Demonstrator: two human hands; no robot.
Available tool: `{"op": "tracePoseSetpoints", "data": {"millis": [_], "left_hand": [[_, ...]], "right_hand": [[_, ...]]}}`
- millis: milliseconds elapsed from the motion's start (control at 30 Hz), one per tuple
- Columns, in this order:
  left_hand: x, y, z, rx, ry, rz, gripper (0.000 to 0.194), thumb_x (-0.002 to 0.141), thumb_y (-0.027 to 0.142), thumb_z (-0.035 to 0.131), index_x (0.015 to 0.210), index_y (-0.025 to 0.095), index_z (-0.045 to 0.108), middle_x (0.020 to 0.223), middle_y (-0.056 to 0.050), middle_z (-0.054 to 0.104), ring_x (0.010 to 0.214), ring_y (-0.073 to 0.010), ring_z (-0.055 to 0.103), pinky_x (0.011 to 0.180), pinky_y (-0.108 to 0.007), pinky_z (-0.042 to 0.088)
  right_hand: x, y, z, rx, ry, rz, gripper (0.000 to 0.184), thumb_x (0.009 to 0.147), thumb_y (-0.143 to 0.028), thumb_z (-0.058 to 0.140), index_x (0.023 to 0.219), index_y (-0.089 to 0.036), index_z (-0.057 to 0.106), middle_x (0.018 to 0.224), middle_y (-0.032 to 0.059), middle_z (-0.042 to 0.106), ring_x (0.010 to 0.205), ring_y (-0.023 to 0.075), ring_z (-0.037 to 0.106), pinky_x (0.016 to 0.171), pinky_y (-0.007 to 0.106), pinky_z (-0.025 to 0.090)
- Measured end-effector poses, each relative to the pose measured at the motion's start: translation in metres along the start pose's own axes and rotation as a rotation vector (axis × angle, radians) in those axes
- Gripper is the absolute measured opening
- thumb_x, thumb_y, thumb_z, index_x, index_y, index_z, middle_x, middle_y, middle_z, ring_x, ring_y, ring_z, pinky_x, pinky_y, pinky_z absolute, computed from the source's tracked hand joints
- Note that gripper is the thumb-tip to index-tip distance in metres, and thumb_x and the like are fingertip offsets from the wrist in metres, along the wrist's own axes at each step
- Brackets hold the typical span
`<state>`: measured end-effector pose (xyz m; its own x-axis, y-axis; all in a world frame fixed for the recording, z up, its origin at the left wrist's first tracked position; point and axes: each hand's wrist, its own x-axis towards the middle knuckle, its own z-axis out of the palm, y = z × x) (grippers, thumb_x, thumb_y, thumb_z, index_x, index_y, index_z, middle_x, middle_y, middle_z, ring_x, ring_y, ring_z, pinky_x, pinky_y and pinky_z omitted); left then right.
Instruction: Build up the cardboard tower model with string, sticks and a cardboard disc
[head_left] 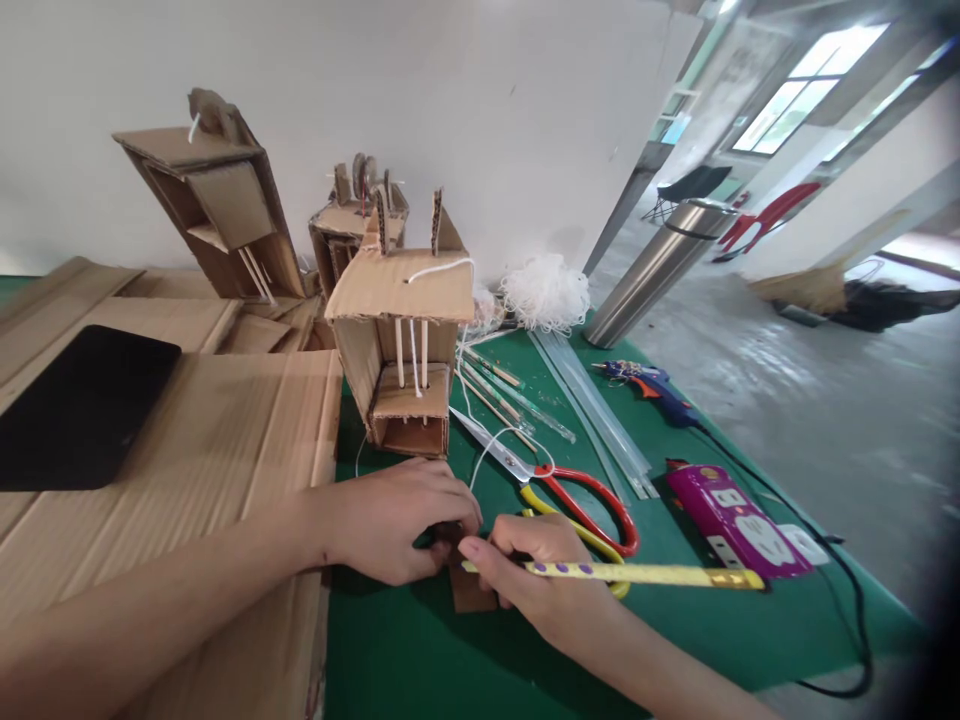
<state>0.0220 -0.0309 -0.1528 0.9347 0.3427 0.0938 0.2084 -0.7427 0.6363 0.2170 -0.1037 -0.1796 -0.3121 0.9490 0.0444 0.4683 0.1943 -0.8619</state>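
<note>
Two bare forearms [187,600] slant in from the near left and near right, meeting at a small cardboard piece [475,592] on the near middle of the green table [420,660]. The left hand [401,515] lies palm down, wrist low, its bent fingers closed over the piece's far end. The right hand [551,570] pinches a yellow pencil [637,573] between thumb and fingers, almost level, point toward the piece; from here I can't tell whether it touches. Purple spots dot the pencil. Just beyond lie red-and-yellow-handled scissors [516,464], and past the left hand stands a cardboard box model [401,285]. Farther right sits a purple power strip [739,520], its round sticker too small to read, then a blue glue gun [652,390] and a steel flask [660,270].
</note>
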Motion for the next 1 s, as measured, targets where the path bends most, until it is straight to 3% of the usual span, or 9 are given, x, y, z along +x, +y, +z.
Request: {"op": "tracePoseSetpoints", "data": {"millis": [400,867,933,1000], "left_hand": [[0.0006,-0.0008,-0.0001,0.009,-0.008,-0.001,0.026,0.075,0.004,0.064,0.098,0.017,0.064,0.107,-0.007,0.071,0.1,-0.0255,0.061,0.093,-0.039,0.045],[0.0001,-0.0012,0.0002,-0.008,-0.008,-0.022,0.028,0.074,0.004,0.061,0.098,0.019,0.064,0.107,-0.005,0.071,0.099,-0.0246,0.06,0.094,-0.039,0.044],[0.0001,-0.0006,-0.0002,-0.01,-0.013,-0.026,0.027,0.075,0.004,0.061,0.097,0.018,0.064,0.107,-0.005,0.071,0.099,-0.0242,0.06,0.094,-0.039,0.044],[0.0002,-0.0003,-0.0004,-0.005,-0.017,-0.034,0.03,0.074,0.003,0.062,0.099,0.018,0.064,0.107,-0.006,0.071,0.099,-0.0244,0.059,0.095,-0.039,0.044]], "right_hand": [[0.0005,0.0005,-0.0001,-0.007,0.005,-0.021,0.046,0.093,-0.041,0.055,0.052,-0.02,0.047,0.048,-0.0035,0.052,0.045,0.0092,0.047,0.045,0.023,0.029],[0.0,-0.005,-0.002,-0.079,-0.009,-0.054,0.049,0.093,-0.037,0.047,0.049,-0.021,0.033,0.044,-0.0019,0.051,0.042,0.0098,0.045,0.045,0.025,0.03],[-0.0009,-0.0052,-0.0014,-0.04,-0.021,-0.019,0.05,0.093,-0.04,0.047,0.048,-0.022,0.033,0.043,-0.0017,0.05,0.041,0.0099,0.046,0.044,0.024,0.031],[-0.0024,-0.0063,0.0001,0.1,-0.029,0.105,0.049,0.092,-0.048,0.049,0.052,-0.022,0.037,0.046,-0.0015,0.051,0.041,0.0103,0.047,0.042,0.022,0.033]]}}
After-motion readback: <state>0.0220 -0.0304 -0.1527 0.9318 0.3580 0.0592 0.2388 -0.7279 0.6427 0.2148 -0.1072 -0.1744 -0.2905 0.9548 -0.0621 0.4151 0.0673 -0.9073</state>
